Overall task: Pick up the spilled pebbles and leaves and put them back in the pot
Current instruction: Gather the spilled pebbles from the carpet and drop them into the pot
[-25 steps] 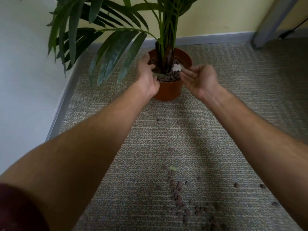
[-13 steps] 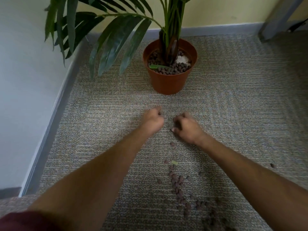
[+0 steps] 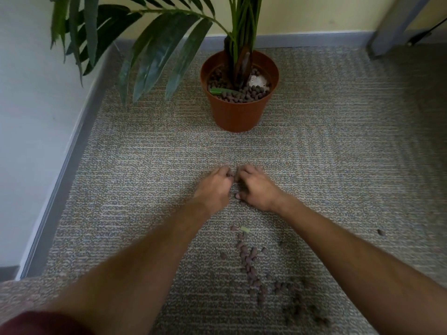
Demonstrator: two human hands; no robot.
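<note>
Brown clay pebbles (image 3: pixel 249 258) near you look light, hard and rollable, so pinch or scoop them; your left hand (image 3: pixel 214 187) and right hand (image 3: pixel 255 187) curl closed on carpet, contents hidden.

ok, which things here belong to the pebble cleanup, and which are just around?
Job:
pot
spilled pebbles
leaf scrap on carpet
left hand
right hand

Just around:
palm fronds
baseboard
grey post

Dim, flat indoor light, soft shadows, slight blur throughout, wide-angle bending at edges, darker lower corners
</note>
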